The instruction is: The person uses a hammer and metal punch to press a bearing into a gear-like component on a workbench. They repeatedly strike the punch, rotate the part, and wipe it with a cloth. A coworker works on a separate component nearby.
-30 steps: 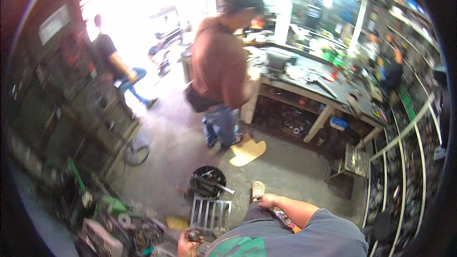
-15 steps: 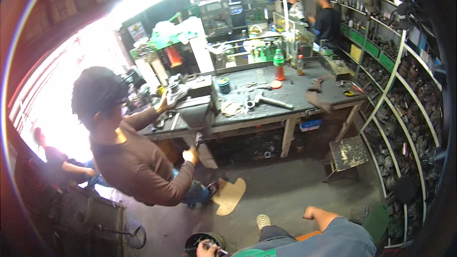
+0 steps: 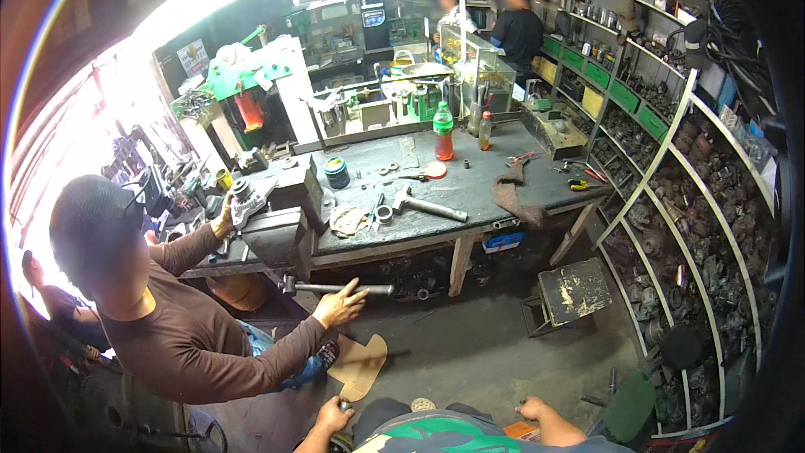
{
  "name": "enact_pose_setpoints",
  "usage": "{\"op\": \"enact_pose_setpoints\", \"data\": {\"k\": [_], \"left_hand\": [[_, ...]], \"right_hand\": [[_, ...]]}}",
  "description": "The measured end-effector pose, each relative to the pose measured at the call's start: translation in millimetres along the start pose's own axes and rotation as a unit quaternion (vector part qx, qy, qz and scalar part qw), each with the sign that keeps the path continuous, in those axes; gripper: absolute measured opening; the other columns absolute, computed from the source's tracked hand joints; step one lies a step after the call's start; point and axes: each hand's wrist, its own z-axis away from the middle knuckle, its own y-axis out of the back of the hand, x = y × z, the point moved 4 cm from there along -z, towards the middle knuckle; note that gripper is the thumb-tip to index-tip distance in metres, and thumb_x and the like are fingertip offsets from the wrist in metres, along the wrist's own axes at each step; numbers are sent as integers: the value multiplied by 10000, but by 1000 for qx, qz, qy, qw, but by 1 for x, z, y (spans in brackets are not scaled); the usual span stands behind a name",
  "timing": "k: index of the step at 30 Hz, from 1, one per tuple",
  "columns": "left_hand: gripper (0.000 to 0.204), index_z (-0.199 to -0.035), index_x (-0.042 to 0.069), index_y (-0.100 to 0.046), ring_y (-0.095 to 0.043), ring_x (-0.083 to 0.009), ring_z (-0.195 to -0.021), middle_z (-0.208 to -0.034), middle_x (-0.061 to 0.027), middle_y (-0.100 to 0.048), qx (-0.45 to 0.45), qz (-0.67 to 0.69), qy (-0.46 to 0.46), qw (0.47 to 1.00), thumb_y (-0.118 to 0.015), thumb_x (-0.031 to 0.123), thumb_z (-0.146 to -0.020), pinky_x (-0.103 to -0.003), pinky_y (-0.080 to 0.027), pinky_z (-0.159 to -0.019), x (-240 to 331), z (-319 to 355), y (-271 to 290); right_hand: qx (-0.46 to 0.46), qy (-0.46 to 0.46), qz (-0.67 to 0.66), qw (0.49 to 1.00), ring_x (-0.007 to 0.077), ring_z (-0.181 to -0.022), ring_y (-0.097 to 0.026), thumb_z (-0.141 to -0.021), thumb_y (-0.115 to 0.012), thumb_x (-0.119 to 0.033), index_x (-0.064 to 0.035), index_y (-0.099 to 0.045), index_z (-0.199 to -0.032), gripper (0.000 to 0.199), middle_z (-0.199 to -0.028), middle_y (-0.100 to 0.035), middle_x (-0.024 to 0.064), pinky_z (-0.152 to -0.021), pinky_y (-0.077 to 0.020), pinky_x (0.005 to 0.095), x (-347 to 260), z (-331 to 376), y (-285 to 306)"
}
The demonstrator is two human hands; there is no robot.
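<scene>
Metal piece (image 3: 345, 405) lies gripped in the curled left fingers (image 3: 337, 417).

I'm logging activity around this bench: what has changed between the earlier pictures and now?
The view has swung right toward the bench. The right hand, over the leg a second ago, is now out to its right; the left hand still grips a small piece. The co-worker's vise handle bar, which looked steep half a second ago, now lies nearly level. The hammer, stool and cardboard stayed put.

grey shirt (image 3: 495, 439), green print (image 3: 432, 424); dark trousers (image 3: 380, 414); pale shoe (image 3: 423, 403)
</scene>
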Motion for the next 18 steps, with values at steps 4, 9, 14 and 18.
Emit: {"op": "enact_pose_setpoints", "data": {"k": [4,9,14,18], "left_hand": [[633,-1405,100,-743,-719,-360,-1327,-1402,-204,-761,-50,-83,97,991,-898,405,-872,-455,-561,-1136,-72,-12,-12],[641,-1378,109,-767,-746,-332,-1280,-1372,-180,-785,-68,-143,192,969,-942,427,-850,-430,-579,-1087,-143,-6,-13],[605,-1328,86,-780,-768,-332,-1211,-1284,-174,-814,-79,-48,217,972,-943,428,-856,-431,-590,-1056,-147,-29,-12],[566,-1335,76,-776,-783,-316,-1174,-1248,-158,-826,-71,-2,201,977,-909,384,-879,-428,-599,-1040,-141,-49,-20]], "right_hand": [[-94,-113,-19,989,363,-997,-804,-1041,-732,-480,15,-676,-1485,668,-1129,-839,216,-913,-615,490,55,27,-26],[-151,-210,-141,956,381,-1063,-801,-1036,-726,-514,-13,-733,-1422,632,-1217,-822,238,-971,-612,494,74,36,-64],[-139,-112,-105,978,382,-1084,-799,-1034,-731,-505,-5,-723,-1436,642,-1228,-818,247,-986,-608,489,-1,-2,-25],[-72,11,-49,996,398,-1143,-789,-1023,-766,-410,0,-604,-1581,711,-1305,-799,253,-1015,-605,477,-108,-89,61]]}}
